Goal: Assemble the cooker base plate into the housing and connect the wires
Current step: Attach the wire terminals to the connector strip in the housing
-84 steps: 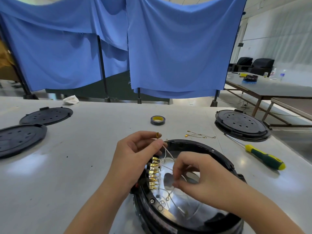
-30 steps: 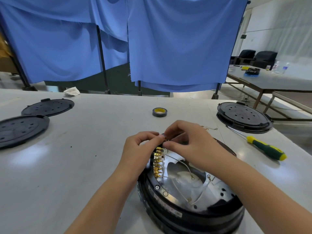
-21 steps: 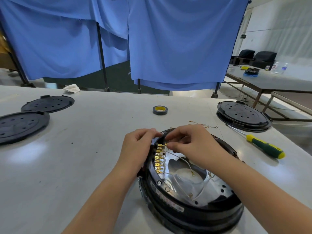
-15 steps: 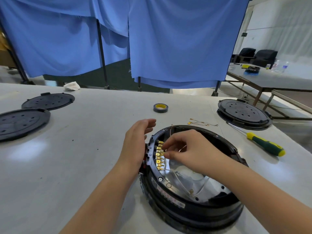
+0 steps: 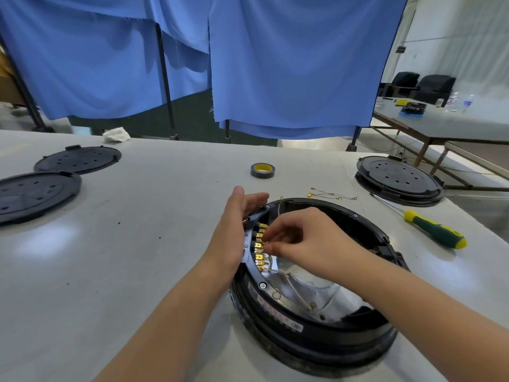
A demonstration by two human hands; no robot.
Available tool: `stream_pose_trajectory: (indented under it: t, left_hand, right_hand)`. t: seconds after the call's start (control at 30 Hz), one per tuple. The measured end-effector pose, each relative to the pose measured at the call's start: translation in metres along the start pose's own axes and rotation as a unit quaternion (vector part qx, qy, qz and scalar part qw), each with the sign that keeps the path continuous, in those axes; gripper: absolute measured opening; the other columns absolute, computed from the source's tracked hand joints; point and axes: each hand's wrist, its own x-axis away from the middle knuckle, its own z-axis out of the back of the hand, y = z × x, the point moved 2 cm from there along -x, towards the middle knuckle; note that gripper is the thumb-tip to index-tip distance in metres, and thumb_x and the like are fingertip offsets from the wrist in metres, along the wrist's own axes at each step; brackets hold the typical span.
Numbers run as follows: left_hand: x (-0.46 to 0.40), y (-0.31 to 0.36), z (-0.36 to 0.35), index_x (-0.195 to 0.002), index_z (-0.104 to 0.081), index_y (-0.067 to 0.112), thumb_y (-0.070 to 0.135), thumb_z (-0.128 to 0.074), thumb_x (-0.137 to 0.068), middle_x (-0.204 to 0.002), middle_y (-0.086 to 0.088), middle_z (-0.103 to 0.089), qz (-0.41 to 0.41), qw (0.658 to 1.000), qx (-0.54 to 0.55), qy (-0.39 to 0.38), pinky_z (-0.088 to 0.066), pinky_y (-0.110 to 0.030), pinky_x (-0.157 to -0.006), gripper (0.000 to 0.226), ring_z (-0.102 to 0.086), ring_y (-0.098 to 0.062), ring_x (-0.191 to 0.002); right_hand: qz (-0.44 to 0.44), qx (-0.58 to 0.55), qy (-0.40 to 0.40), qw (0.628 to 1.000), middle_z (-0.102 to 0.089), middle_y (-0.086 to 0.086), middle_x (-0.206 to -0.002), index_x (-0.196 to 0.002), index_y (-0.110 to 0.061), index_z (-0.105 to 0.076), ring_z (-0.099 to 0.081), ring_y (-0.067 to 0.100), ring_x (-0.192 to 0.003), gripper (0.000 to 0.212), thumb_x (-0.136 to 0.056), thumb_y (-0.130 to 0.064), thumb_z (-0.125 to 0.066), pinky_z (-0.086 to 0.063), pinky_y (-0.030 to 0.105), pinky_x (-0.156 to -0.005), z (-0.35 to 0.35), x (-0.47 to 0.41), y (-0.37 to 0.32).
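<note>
While seating connectors, go one terminal at a time, push straight, brace housing against slip.

Left hand (image 5: 234,232): fingers straight, relaxed, resting against housing's outer left rim, holding nothing.

Brass terminals (image 5: 260,250): row along inner left wall of housing, some still bare.

Right hand (image 5: 300,239): fingertips pinched at terminal row; whether wire end is between them, cannot tell.

Housing (image 5: 316,330): on table (image 5: 137,244) near front edge; inside, shiny base plate (image 5: 308,288), white wires (image 5: 296,292) loose across it.

Beyond housing: spare wires (image 5: 330,193). Right: screwdriver (image 5: 432,228).
</note>
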Motion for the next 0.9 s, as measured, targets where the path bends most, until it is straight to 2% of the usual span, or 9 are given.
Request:
stream_pose_trajectory:
  t: [0.1,0.2,0.47,0.73,0.9]
  left_hand:
    - [0.0,0.001,-0.002,-0.115,-0.061,0.024,0.048,-0.016,-0.102,-0.125,0.004,-0.063,0.004,1.0,-0.007,-0.003,-0.041,-0.031,-0.103,0.053,-0.056,-0.011,-0.119]
    - [0.001,0.003,-0.005,-0.12,-0.056,0.029,0.05,-0.016,-0.101,-0.134,0.003,-0.057,0.01,1.0,-0.013,-0.008,-0.035,-0.035,-0.11,0.049,-0.051,-0.013,-0.125]
    - [0.005,0.007,-0.009,-0.119,-0.053,0.028,0.047,-0.014,-0.102,-0.131,0.002,-0.056,0.007,1.0,-0.013,-0.013,-0.034,-0.035,-0.111,0.046,-0.051,-0.014,-0.125]
    - [0.006,0.009,-0.01,-0.119,-0.053,0.028,0.048,-0.015,-0.102,-0.128,0.003,-0.057,0.009,1.0,-0.02,-0.015,-0.037,-0.033,-0.108,0.046,-0.053,-0.012,-0.12]
    - [0.006,0.009,-0.011,-0.115,-0.054,0.029,0.047,-0.016,-0.102,-0.128,0.003,-0.058,0.013,1.0,-0.019,-0.009,-0.034,-0.036,-0.112,0.044,-0.052,-0.014,-0.123]
  right_hand:
    - [0.003,0.0,-0.003,1.0,-0.072,-0.009,-0.072,-0.079,-0.028,-0.074,-0.066,-0.003,-0.068,0.015,-0.08,-0.013,-0.075,-0.051,0.011,-0.067,-0.001,0.0,0.0]
    - [0.008,0.014,0.001,1.0,-0.073,-0.008,-0.074,-0.08,-0.029,-0.074,-0.067,-0.002,-0.07,0.013,-0.08,-0.016,-0.075,-0.053,0.012,-0.071,-0.002,-0.001,0.001]
    - [0.04,0.043,0.019,0.998,-0.071,-0.01,-0.071,-0.081,-0.026,-0.075,-0.064,-0.003,-0.067,0.008,-0.081,-0.018,-0.073,-0.048,0.007,-0.065,-0.005,0.0,-0.001]
    - [0.052,0.065,0.006,0.997,-0.069,-0.013,-0.079,-0.085,-0.022,-0.076,-0.064,-0.001,-0.076,0.012,-0.082,-0.012,-0.071,-0.051,0.015,-0.077,-0.005,-0.003,-0.003]
    - [0.047,0.055,0.03,0.997,-0.07,-0.011,-0.07,-0.079,-0.025,-0.075,-0.064,-0.002,-0.068,0.009,-0.08,-0.017,-0.073,-0.049,0.009,-0.065,-0.006,-0.001,-0.002]
